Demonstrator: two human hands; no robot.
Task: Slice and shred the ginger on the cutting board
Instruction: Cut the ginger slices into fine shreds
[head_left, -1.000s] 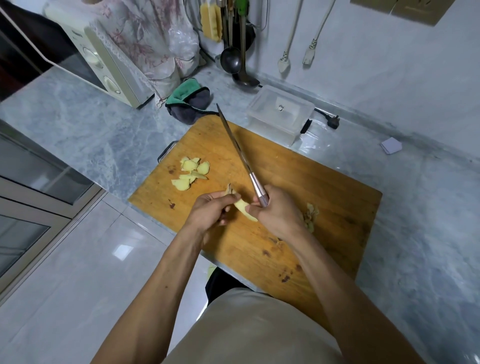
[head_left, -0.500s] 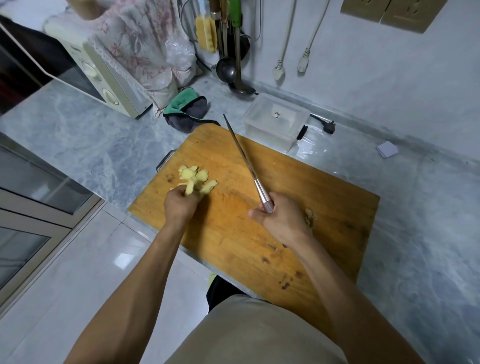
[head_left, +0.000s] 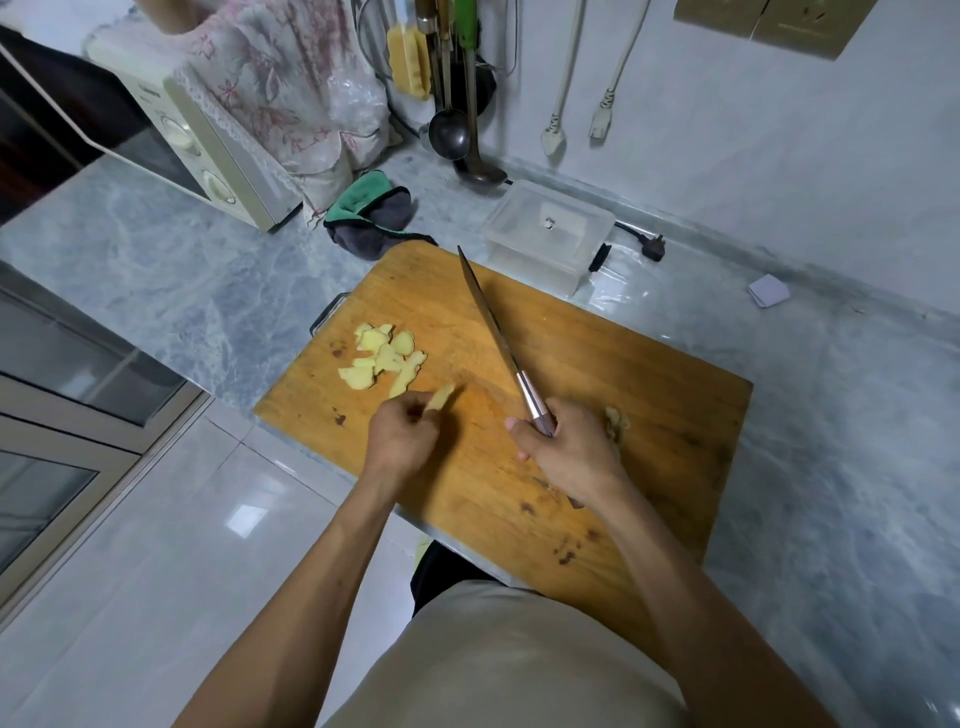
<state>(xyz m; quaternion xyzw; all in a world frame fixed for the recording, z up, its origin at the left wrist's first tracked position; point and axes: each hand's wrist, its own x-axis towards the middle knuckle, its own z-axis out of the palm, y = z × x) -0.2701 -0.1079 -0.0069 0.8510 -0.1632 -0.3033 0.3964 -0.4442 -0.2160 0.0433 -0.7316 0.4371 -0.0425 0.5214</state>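
A wooden cutting board (head_left: 597, 364) lies on the grey marble counter. Several pale yellow ginger slices (head_left: 382, 356) sit in a loose pile near its left end. My left hand (head_left: 402, 436) is just below that pile, fingers pinched on one ginger piece (head_left: 442, 397) that sticks out toward the right. My right hand (head_left: 569, 452) grips the handle of a long knife (head_left: 491, 327), whose blade points away from me over the board. A small heap of ginger scraps (head_left: 617, 421) lies just right of my right hand.
A clear lidded plastic box (head_left: 545, 234) stands behind the board, with a green and grey cloth (head_left: 369, 215) to its left. A cream microwave (head_left: 202, 150) stands at the back left. Ladles (head_left: 452, 132) hang on the wall. The counter's edge drops to the floor at left.
My left hand went from the knife to the slice pile, then drew back right holding one piece. The knife and right hand stayed in about the same spot.
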